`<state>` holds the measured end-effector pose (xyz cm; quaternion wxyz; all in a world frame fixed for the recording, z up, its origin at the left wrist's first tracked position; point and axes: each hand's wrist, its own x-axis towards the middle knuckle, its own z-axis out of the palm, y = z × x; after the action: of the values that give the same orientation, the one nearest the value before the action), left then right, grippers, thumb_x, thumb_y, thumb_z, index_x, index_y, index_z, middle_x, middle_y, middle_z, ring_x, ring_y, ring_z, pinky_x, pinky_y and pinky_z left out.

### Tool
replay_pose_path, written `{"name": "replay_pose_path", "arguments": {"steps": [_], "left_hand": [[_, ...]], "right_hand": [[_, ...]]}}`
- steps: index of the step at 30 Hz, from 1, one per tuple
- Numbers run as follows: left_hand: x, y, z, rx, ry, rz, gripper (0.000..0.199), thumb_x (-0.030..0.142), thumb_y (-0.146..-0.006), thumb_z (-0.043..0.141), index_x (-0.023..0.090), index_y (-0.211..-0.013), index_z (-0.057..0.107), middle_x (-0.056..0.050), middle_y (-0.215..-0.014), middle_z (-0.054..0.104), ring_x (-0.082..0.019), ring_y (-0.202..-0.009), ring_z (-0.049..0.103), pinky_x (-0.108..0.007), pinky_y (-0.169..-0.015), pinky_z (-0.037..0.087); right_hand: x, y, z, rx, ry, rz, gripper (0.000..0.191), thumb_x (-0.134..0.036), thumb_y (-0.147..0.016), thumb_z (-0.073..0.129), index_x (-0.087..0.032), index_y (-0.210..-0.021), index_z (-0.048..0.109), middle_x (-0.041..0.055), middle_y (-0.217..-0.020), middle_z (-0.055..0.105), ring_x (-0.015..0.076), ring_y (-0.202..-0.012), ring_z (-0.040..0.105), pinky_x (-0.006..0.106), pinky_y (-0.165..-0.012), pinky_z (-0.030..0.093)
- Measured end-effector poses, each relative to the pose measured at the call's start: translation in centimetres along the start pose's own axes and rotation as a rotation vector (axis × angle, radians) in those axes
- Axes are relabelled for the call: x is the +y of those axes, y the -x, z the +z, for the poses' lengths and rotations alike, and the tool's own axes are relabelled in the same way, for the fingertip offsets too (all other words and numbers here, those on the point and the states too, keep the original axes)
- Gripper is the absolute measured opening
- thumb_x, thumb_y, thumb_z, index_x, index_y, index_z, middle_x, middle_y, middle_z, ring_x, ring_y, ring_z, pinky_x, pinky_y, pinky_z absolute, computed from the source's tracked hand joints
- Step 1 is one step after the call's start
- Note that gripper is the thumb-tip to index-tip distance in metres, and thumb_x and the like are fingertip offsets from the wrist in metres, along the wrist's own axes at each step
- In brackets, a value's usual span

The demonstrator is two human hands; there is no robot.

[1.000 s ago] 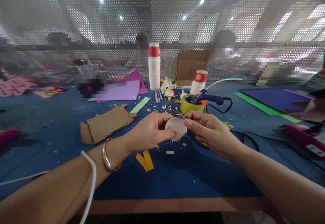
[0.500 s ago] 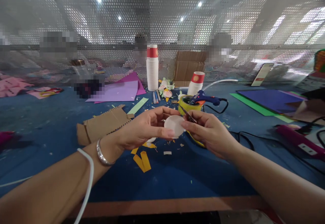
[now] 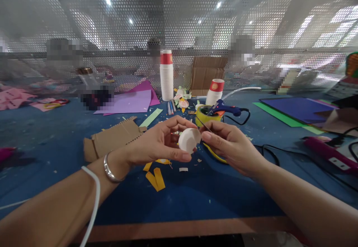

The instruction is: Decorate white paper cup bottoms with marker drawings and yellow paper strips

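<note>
Between the thumb and fingers of my left hand (image 3: 170, 142) is a round white paper cup base (image 3: 188, 141), tilted so that its short side shows. My right hand (image 3: 225, 140) is closed around small scissors (image 3: 206, 127); their thin dark blades point up and left, and the grip is mostly hidden by the fingers. My right fingertips are close to the right edge of the cup base; whether they touch it I cannot tell. Below my left hand, yellow paper strips (image 3: 156, 180) and a small white scrap (image 3: 183, 169) lie on the blue table.
A blue glue gun (image 3: 228, 109) rests on a yellow tape roll (image 3: 205, 119). Behind stand a tall cup stack (image 3: 167, 81) and a shorter cup stack (image 3: 215, 92). Cardboard (image 3: 116, 135) lies left, coloured sheets (image 3: 296, 109) right, and a purple power strip (image 3: 327, 152) with cables far right.
The cup base has turned from face-on to tilted, showing its side. The scissors have swung so less of them shows. My left thumb has slid lower off the face.
</note>
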<state>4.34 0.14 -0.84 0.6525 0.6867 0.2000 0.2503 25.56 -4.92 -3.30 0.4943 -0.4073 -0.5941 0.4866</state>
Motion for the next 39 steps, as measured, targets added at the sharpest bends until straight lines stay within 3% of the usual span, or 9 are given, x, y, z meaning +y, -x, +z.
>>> {"name": "replay_pose_path", "arguments": {"steps": [4,8,18,31,39], "left_hand": [[-0.4,-0.2,-0.4,0.1,-0.256,0.088,0.05,0.018,-0.069,0.084,0.023,-0.109,0.055,0.001,-0.093,0.061,-0.013,-0.083,0.063,-0.026,-0.073,0.054],[-1.0,-0.3,-1.0,0.247,-0.498,0.213,0.048,0.028,-0.071,0.084,0.024,-0.109,0.054,-0.003,-0.104,0.061,-0.017,-0.09,0.063,-0.031,-0.076,0.056],[-1.3,0.0,-1.2,0.258,-0.88,0.36,0.04,0.018,-0.081,0.072,0.029,-0.116,0.056,-0.003,-0.118,0.06,-0.018,-0.103,0.061,-0.031,-0.084,0.055],[-0.8,0.2,-0.7,0.264,-0.965,0.368,0.028,0.02,-0.086,0.067,0.026,-0.112,0.058,-0.003,-0.11,0.059,-0.018,-0.101,0.059,-0.032,-0.084,0.053],[-0.7,0.3,-0.7,0.236,-0.984,0.382,0.03,0.018,-0.086,0.067,0.027,-0.113,0.057,-0.003,-0.11,0.06,-0.018,-0.103,0.058,-0.033,-0.086,0.053]], "right_hand": [[0.1,0.0,-0.2,0.011,0.084,-0.054,0.042,-0.059,-0.089,0.061,-0.017,-0.084,0.059,-0.007,-0.059,0.035,0.0055,-0.047,0.022,0.023,-0.04,0.013],[0.0,0.1,-0.2,-0.06,0.148,-0.001,0.043,-0.059,-0.091,0.058,-0.017,-0.083,0.058,-0.0077,-0.059,0.031,0.0058,-0.048,0.022,0.022,-0.041,0.014],[0.2,0.1,-0.3,-0.14,0.213,0.085,0.047,-0.063,-0.09,0.056,-0.017,-0.076,0.056,-0.0093,-0.056,0.026,0.0055,-0.046,0.02,0.023,-0.042,0.015],[0.2,0.1,-0.1,-0.134,0.245,0.11,0.048,-0.062,-0.089,0.057,-0.018,-0.069,0.053,-0.0098,-0.052,0.027,0.0051,-0.044,0.02,0.023,-0.039,0.013],[-0.2,0.2,-0.2,-0.155,0.265,0.1,0.047,-0.059,-0.089,0.058,-0.019,-0.066,0.052,-0.0096,-0.05,0.028,0.0049,-0.043,0.02,0.023,-0.039,0.013]]}}
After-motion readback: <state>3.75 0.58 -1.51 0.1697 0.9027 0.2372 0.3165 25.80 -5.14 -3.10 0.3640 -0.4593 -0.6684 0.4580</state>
